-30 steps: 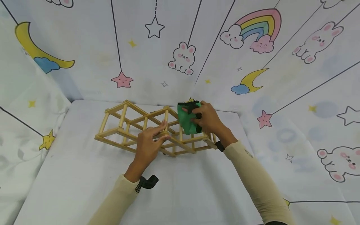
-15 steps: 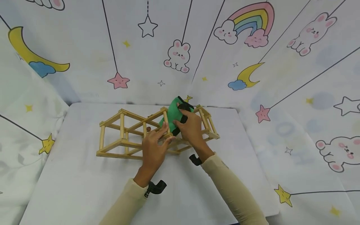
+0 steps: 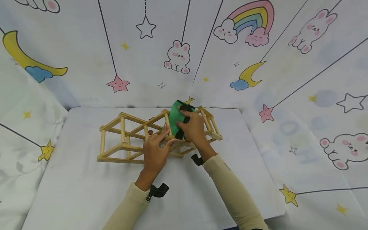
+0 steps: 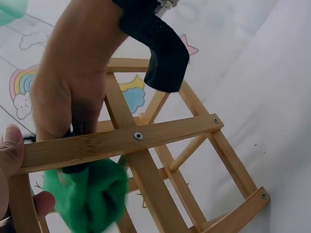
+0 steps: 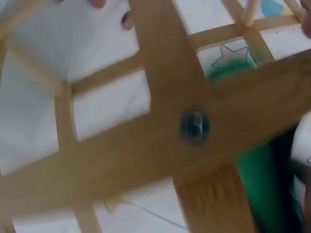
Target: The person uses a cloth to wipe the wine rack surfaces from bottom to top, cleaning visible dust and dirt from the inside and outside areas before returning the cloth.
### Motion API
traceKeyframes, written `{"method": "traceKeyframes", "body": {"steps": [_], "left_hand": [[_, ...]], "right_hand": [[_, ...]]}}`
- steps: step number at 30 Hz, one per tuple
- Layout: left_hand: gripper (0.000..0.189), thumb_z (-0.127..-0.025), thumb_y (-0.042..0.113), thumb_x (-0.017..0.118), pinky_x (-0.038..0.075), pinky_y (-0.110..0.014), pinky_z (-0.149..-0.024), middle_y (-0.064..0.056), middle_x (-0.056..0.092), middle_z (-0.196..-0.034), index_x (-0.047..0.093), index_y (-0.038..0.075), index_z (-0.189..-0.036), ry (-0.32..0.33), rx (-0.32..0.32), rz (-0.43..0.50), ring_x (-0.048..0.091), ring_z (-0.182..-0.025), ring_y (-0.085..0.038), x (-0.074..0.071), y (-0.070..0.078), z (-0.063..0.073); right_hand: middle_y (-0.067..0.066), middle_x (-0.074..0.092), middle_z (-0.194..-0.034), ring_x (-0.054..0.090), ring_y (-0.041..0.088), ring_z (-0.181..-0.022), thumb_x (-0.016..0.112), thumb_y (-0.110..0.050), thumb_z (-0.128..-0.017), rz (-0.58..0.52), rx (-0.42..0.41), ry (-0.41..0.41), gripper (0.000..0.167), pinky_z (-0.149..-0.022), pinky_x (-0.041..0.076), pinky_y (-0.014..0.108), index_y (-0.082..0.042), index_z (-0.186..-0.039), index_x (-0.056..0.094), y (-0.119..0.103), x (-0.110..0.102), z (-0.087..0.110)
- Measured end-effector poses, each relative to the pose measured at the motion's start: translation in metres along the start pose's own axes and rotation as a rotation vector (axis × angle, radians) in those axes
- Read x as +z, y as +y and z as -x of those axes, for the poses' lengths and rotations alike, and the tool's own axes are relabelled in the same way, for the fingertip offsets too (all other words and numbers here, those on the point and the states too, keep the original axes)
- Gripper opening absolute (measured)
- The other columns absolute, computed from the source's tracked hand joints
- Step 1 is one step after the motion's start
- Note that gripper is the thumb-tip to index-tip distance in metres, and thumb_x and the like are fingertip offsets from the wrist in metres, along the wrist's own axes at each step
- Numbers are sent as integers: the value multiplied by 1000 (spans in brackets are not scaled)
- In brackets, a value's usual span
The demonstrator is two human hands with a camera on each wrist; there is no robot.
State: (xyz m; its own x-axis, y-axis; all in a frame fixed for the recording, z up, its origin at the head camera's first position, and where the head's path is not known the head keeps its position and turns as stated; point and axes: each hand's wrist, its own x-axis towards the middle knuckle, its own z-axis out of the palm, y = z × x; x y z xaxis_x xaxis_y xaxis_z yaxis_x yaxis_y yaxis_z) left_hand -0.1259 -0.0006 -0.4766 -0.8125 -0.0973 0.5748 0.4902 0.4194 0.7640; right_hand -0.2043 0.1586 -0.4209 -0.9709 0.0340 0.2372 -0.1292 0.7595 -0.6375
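A folding wooden rack (image 3: pixel 122 129) of slats and round dowels, bolted at its crossings, stands zigzag on the white table. My left hand (image 3: pixel 155 152) grips it near a middle upright, thumb and fingers on either side of the wood. My right hand (image 3: pixel 195 127) pinches a green cloth (image 3: pixel 174 119) with black parts against the rack's middle section. In the left wrist view the green cloth (image 4: pixel 92 199) hangs bunched behind a slat, below my right hand (image 4: pixel 73 87). The right wrist view is blurred; a crossing of the rack (image 5: pixel 107 155) covers most of it.
The white tabletop (image 3: pixel 72 188) stretches in front of the rack. Close behind rises a white backdrop (image 3: pixel 143 64) printed with stars, rabbits and moons. A small brown round thing (image 3: pixel 150 132) shows through the rack. Black camera mounts sit on both wrists.
My right hand has moved left with the green cloth, from the rack's right part to its middle. The rack has turned slightly, and my left hand stays on it.
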Motion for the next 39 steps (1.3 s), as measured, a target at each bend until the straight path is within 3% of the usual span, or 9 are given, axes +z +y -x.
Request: {"method": "traceKeyframes", "body": {"steps": [4, 7, 12, 16, 19, 23, 27, 35, 39], "left_hand": [[60, -84, 27, 89, 57, -45, -78, -10, 70, -139, 70, 6, -138, -54, -29, -20, 71, -88, -33, -5, 2, 0], [60, -86, 24, 89, 57, -47, -88, -10, 69, -141, 69, 6, -140, -65, -4, -73, 72, -100, -33, -17, 7, 4], [44, -88, 20, 88, 50, -44, -86, -13, 79, -125, 78, 5, -127, 243, 162, -82, 69, -95, -35, -60, 12, 12], [44, -87, 22, 90, 47, -44, -89, -13, 78, -126, 79, 5, -126, 414, 129, -140, 67, -99, -43, -101, 3, 13], [61, -81, 17, 93, 44, -52, -93, -15, 72, -138, 72, 6, -138, 298, 17, -219, 64, -108, -46, -123, -11, 15], [74, -79, 9, 91, 42, -55, -88, -22, 73, -131, 64, 8, -147, 121, -84, -216, 65, -107, -45, -134, -32, 18], [73, -81, 6, 89, 38, -46, -84, -23, 78, -117, 63, 13, -148, 86, -119, -151, 69, -95, -41, -134, -44, 19], [73, -78, 7, 90, 36, -42, -85, -20, 80, -110, 66, 16, -145, 90, -135, -101, 68, -85, -35, -132, -49, 16], [73, -77, 7, 91, 35, -40, -83, -19, 81, -110, 67, 15, -145, 93, -138, -100, 68, -86, -34, -132, -49, 17]], "right_hand": [[19, 73, -135, 68, 37, -128, 84, -14, -93, -120, -42, 196, 43, -105, 58, 50, -5, -134, 74, 4, -3, 3], [14, 72, -139, 67, 33, -130, 86, -15, -92, -150, -52, 74, 44, -101, 60, 46, -11, -134, 75, 4, -10, 12], [17, 73, -134, 72, 30, -115, 88, -18, -91, -85, -57, -215, 33, -79, 63, 36, -12, -122, 81, 2, -16, 15], [13, 76, -130, 70, 22, -107, 87, -17, -91, -82, -79, -373, 34, -73, 57, 28, -22, -125, 81, 2, -17, 2], [8, 78, -127, 69, 18, -112, 86, -12, -91, -75, -91, -511, 35, -82, 57, 26, -20, -125, 81, 2, -14, -8], [5, 77, -101, 67, 16, -94, 80, -7, -95, 12, -139, -703, 7, -78, 55, 26, -5, -101, 80, -2, 1, -20], [3, 65, -85, 56, 14, -78, 79, -12, -98, 57, -215, -775, 14, -70, 48, 27, -7, -87, 71, -5, 25, -30], [11, 74, -136, 69, 16, -91, 79, -22, -97, 125, -208, -768, 44, -72, 51, 23, -10, -139, 71, -1, 46, -35], [4, 68, -146, 69, 15, -101, 76, -15, -99, -87, -137, -850, 34, -78, 56, 23, -11, -133, 76, 1, 43, -37]]}}
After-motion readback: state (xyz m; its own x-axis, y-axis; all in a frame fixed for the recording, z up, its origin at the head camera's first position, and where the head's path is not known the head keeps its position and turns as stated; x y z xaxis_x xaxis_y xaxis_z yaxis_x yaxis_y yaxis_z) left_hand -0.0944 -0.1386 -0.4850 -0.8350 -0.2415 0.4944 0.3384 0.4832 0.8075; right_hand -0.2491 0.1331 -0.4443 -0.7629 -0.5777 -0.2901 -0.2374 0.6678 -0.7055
